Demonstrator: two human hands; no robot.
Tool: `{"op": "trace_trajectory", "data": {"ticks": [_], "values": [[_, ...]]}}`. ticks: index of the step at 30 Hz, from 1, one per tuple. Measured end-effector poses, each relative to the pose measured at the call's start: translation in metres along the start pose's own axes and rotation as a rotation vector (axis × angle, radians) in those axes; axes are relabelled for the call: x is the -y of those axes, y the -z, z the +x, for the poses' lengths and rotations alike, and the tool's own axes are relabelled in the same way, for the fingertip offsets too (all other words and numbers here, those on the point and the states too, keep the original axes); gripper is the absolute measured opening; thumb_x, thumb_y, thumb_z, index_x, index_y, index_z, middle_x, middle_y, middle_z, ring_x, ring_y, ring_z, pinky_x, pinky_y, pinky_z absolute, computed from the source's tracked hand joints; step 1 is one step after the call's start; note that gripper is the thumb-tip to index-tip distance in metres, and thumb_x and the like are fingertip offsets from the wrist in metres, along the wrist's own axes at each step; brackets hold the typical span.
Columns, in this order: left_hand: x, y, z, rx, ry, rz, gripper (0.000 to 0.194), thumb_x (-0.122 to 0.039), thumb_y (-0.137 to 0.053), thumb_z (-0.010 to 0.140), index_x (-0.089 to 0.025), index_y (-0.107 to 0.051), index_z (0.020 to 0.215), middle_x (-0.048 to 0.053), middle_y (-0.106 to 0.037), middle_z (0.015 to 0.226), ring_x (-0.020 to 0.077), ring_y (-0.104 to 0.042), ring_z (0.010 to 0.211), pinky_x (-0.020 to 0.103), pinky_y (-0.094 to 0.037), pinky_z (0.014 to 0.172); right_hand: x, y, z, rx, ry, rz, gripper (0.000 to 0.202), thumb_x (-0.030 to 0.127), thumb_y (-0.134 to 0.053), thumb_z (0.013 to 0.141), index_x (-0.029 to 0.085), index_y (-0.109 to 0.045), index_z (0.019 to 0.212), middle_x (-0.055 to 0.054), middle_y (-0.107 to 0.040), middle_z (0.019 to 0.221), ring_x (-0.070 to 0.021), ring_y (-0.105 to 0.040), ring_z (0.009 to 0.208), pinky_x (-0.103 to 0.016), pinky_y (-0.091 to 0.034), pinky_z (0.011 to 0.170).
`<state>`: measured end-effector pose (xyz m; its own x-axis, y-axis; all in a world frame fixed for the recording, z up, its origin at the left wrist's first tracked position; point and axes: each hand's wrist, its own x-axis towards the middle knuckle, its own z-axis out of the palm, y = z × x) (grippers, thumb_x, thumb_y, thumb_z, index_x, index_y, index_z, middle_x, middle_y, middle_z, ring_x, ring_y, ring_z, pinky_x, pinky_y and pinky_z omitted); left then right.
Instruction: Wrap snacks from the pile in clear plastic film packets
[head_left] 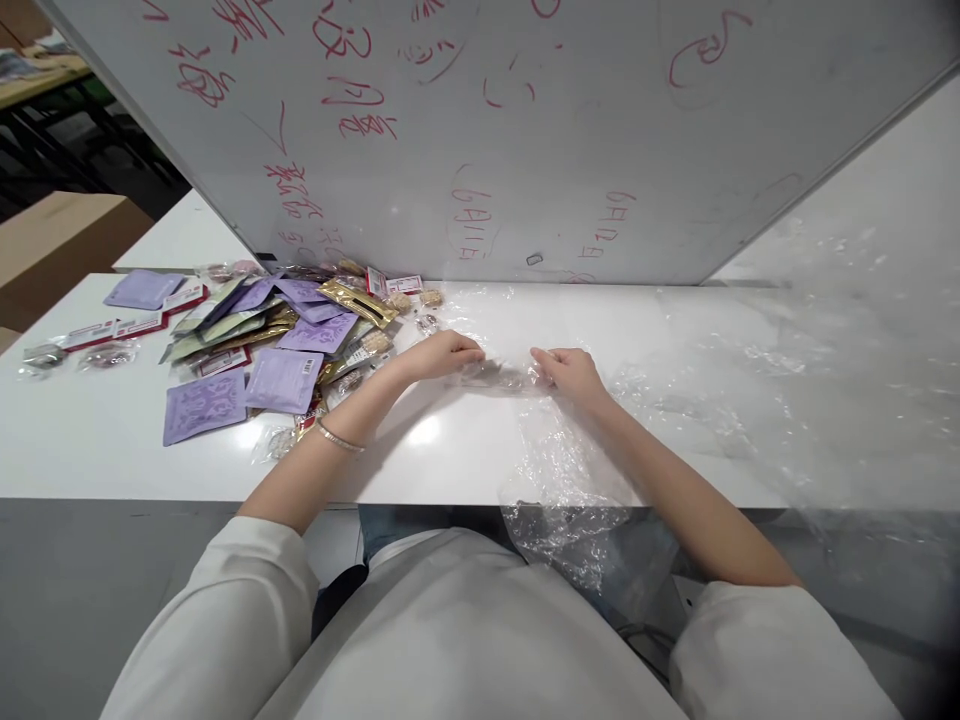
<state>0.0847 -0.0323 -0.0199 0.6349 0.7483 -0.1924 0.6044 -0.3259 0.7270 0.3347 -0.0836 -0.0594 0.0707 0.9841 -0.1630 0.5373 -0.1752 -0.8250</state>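
Note:
In the head view, my left hand (446,354) pinches the left end of a clear plastic bag (496,376) just above the white table. My right hand (574,376) grips its other end, thumb and fingertips pressed together. Whether anything is inside the bag is hard to make out through the glare. Crinkled clear plastic (562,460) hangs below my right hand and over the table's front edge. Close to my left forearm lies a heap of small packets, among them a purple sachet (283,380) and a gold sachet (358,302).
A whiteboard (420,190) with red writing rises at the back of the white table (427,465). More clear plastic (810,380) spreads over the right side. Small packets with red-and-white labels (140,325) lie far left, near a cardboard box (67,250) beyond the table.

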Motion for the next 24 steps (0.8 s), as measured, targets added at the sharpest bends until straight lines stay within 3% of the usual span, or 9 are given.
{"op": "trace_trajectory", "data": {"ticks": [4,8,12,15,17,19,21,23,24], "values": [[0.012,0.003,0.023,-0.028,0.069,0.025,0.036,-0.043,-0.051,0.089,-0.016,-0.068,0.074,-0.001,-0.051,0.058,0.0122,-0.042,0.054,0.028,-0.032,0.056,0.005,0.003,0.023,0.024,-0.033,-0.152,0.045,0.048,-0.054,0.088,0.022,-0.046,0.052,0.000,-0.055,0.049,-0.0127,-0.049,0.048,-0.027,-0.037,0.055],[0.016,0.000,0.028,-0.128,0.079,0.103,0.021,-0.033,-0.058,0.085,-0.016,-0.071,0.084,0.003,-0.062,0.076,0.0161,-0.055,0.071,0.028,-0.042,0.067,0.014,0.000,0.033,0.030,-0.033,-0.289,0.046,0.042,-0.053,0.091,0.022,-0.043,0.050,0.000,-0.054,0.047,-0.0138,-0.050,0.051,-0.027,-0.035,0.057],[0.010,-0.019,0.010,-0.407,-0.186,0.321,0.029,-0.023,-0.049,0.093,-0.016,-0.066,0.115,0.012,-0.063,0.115,0.0234,-0.058,0.107,0.037,-0.046,0.094,0.020,-0.005,0.039,0.042,-0.047,-0.410,0.044,0.038,-0.053,0.092,0.022,-0.048,0.052,-0.003,-0.059,0.051,-0.0156,-0.053,0.056,-0.028,-0.033,0.057],[0.006,-0.038,-0.006,-0.318,-0.391,0.499,0.050,-0.038,-0.057,0.092,-0.013,-0.054,0.135,0.018,-0.058,0.130,0.0298,-0.055,0.118,0.045,-0.045,0.101,0.021,-0.006,0.043,0.060,-0.050,-0.482,0.042,0.037,-0.052,0.092,0.021,-0.051,0.053,-0.005,-0.059,0.052,-0.0178,-0.056,0.060,-0.028,-0.034,0.058],[0.007,-0.046,-0.010,-0.258,-0.367,0.549,0.065,-0.039,-0.061,0.090,-0.014,-0.041,0.147,0.020,-0.054,0.136,0.0327,-0.053,0.122,0.048,-0.045,0.101,0.022,-0.003,0.045,0.064,-0.047,-0.511,0.037,0.039,-0.054,0.091,0.019,-0.058,0.060,-0.007,-0.064,0.059,-0.0199,-0.059,0.064,-0.029,-0.037,0.060],[0.009,-0.048,-0.010,-0.233,-0.299,0.543,0.061,-0.024,-0.052,0.094,-0.018,-0.034,0.152,0.017,-0.056,0.133,0.0297,-0.055,0.119,0.044,-0.047,0.098,0.023,0.001,0.043,0.012,-0.049,-0.528,0.031,0.042,-0.052,0.092,0.017,-0.065,0.081,-0.010,-0.070,0.076,-0.0236,-0.064,0.075,-0.031,-0.042,0.066],[0.012,-0.046,-0.008,-0.190,-0.257,0.505,0.065,-0.009,-0.043,0.091,-0.022,-0.031,0.154,0.014,-0.059,0.130,0.0250,-0.059,0.113,0.038,-0.049,0.094,0.023,0.006,0.037,-0.135,0.062,-0.536,0.036,0.042,-0.048,0.095,0.013,-0.063,0.110,-0.016,-0.071,0.104,-0.0278,-0.066,0.094,-0.036,-0.047,0.079],[0.015,-0.041,-0.007,-0.158,-0.241,0.474,0.071,-0.005,-0.042,0.087,-0.023,-0.028,0.155,0.014,-0.057,0.132,0.0240,-0.059,0.113,0.036,-0.050,0.093,0.020,0.009,0.029,-0.214,0.368,-0.555,0.048,0.043,-0.047,0.095,0.011,-0.052,0.131,-0.020,-0.062,0.131,-0.0304,-0.059,0.119,-0.043,-0.045,0.098],[0.016,-0.039,-0.007,-0.149,-0.243,0.462,0.074,-0.005,-0.043,0.086,-0.022,-0.026,0.156,0.015,-0.056,0.135,0.0247,-0.059,0.115,0.037,-0.049,0.095,0.018,0.010,0.025,-0.178,0.562,-0.575,0.053,0.042,-0.050,0.094,0.012,-0.047,0.138,-0.019,-0.056,0.141,-0.0305,-0.051,0.131,-0.046,-0.040,0.107]]}}
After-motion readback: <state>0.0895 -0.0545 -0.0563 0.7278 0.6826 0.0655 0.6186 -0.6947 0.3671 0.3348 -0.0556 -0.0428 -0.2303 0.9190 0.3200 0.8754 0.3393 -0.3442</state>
